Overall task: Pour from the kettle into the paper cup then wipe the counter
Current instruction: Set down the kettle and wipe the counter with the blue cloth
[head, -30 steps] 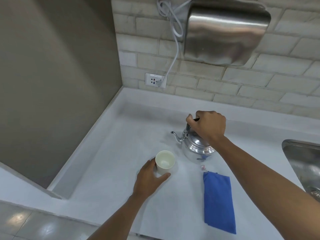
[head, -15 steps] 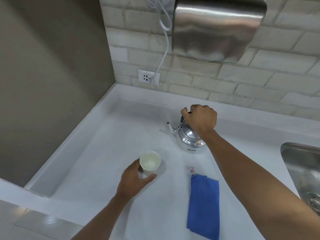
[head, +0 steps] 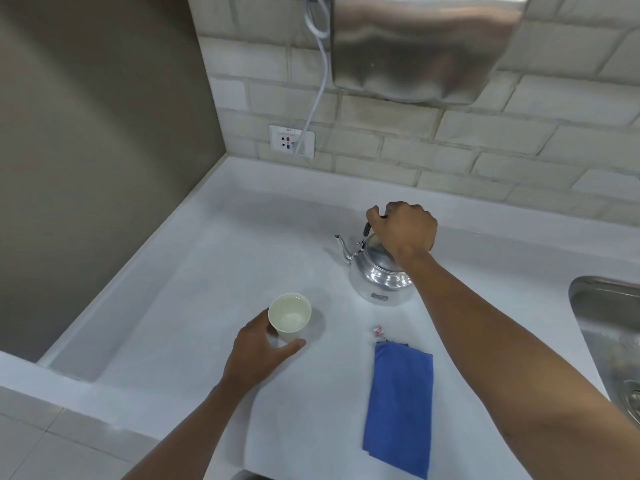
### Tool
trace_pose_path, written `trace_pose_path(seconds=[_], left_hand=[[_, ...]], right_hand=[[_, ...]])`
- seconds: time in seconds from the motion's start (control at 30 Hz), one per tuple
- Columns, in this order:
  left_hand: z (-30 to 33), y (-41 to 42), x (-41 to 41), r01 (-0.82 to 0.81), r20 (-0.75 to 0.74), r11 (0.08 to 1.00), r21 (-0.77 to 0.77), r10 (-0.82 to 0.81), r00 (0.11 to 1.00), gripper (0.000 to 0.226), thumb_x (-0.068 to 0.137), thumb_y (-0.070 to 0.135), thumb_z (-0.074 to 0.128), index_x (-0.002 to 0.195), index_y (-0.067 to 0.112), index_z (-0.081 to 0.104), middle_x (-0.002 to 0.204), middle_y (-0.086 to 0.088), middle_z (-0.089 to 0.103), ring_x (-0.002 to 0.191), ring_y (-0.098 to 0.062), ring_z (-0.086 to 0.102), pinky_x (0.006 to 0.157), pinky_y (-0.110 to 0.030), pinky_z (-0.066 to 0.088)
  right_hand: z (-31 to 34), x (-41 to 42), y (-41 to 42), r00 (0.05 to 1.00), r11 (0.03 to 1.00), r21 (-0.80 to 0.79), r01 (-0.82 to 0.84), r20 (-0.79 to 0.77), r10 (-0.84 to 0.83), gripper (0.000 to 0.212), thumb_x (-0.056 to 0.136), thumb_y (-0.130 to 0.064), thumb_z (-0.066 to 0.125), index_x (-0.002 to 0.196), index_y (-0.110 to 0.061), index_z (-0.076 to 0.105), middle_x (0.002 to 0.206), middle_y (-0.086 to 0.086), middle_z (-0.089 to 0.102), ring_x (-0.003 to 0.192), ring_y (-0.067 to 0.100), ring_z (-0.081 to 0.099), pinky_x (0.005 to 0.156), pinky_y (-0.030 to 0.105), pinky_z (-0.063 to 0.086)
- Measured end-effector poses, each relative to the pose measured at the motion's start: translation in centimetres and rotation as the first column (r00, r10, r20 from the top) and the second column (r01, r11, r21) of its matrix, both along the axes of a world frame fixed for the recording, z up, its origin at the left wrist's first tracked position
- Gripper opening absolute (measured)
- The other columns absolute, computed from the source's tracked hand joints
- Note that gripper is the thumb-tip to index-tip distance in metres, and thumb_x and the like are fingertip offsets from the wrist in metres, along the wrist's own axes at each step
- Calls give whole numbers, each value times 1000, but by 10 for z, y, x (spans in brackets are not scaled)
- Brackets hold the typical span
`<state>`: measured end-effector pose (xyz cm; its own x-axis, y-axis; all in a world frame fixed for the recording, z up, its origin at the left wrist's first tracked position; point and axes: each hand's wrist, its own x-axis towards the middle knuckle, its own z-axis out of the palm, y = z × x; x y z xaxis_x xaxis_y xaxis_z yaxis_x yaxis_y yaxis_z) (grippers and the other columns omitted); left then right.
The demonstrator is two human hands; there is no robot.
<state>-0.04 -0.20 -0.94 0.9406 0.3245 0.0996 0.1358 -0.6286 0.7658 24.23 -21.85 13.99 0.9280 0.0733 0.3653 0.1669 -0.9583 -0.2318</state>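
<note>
A small shiny metal kettle (head: 375,278) stands upright on the white counter (head: 194,292), its spout pointing left. My right hand (head: 403,230) is closed around the kettle's black top handle. Left of the kettle and nearer to me stands a white paper cup (head: 290,315), upright, with a pale inside. My left hand (head: 258,355) wraps around its near side, thumb on the right. A folded blue cloth (head: 400,407) lies flat on the counter to the right of the cup, under my right forearm.
A tiny red and white wrapper (head: 378,330) lies between kettle and cloth. A steel sink (head: 609,327) is set in at the right edge. A steel box (head: 422,46) hangs on the brick wall, its white cord plugged into a socket (head: 292,141). A raised ledge borders the counter's left side.
The kettle and my right hand sit a little farther from the cup than one second ago. My left hand keeps its hold on the cup. The view has shifted.
</note>
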Motion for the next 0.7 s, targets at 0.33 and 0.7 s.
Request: trace_pose_path(seconds=[0.33,0.7], left_hand=[[2,-1,0,8,9,1000,-6,-8,1000,55,62,67,81,107,62,51,98,28,66,91,-1,64,73,-20,48],[5,-1,0,-1,1,1000,-16,1,1000,55,61,70,81,106,63,51,100,32,66,95,2,63,75,-17,47]], right_hand=[[-1,5,-4,999,1000,-4,-24,32,24,49,84,-47,47,51,-11,51,43,2,44,42,27,45,49,22,31],[0,-2,-6,996,999,-35,-11,89,14,64,85,-71,37,66,-16,63,58,1,58,61,27,54,69,35,44]])
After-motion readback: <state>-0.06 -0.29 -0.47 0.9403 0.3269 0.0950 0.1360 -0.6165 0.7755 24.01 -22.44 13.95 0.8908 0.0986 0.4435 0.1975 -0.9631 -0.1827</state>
